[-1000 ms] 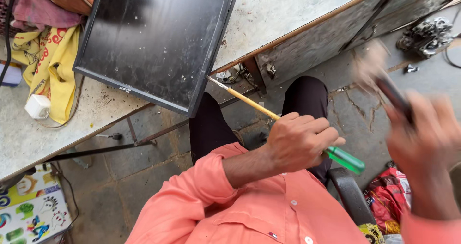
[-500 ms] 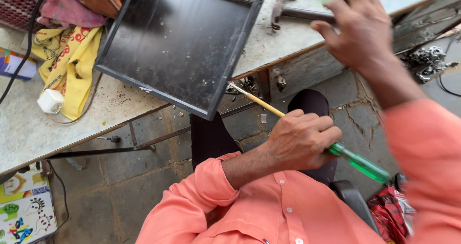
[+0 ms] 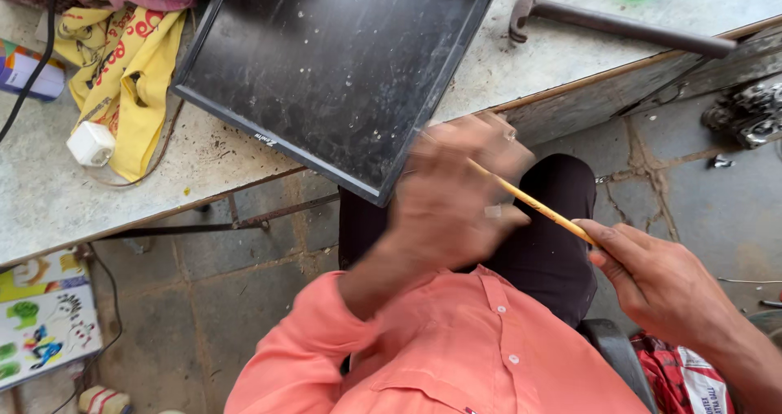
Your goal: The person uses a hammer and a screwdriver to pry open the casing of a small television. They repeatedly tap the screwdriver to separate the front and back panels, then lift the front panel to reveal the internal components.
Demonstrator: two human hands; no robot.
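- Black flat panel: lies flat on the pale surface, near corner hanging over the front edge, above the person's lap. Shell looks whole; no cover off, no loose parts or screws seen beside it. Dusty, specks on top.
- So, judging by that: nothing on the panel looks opened or taken apart yet. All work on it seems still undone, as far as visible.
- Yellow cloth: bunched on the surface, left of the panel, just beside it.
- Long dark metal bar: lies on the surface right of the panel, apart from both hands, untouched.
- Left hand: heavily blurred, in front of the panel's overhanging corner, over the lap. Grip state: can't tell. The rod's line runs into the blur, but whether the fingers are closed on it isn't clear.
- Right hand: lower right, over the lap, well off the surface. Grip is closed, thumb + fingertips pinched on the rod's lower end.
- Yellow rod: thin, slanted, spans between the two hands, upper end toward the panel corner. Its tip is hidden in the blur, so contact w/ the panel can't be told.
- White plug block: on the surface at the cloth's edge, far from the hands.
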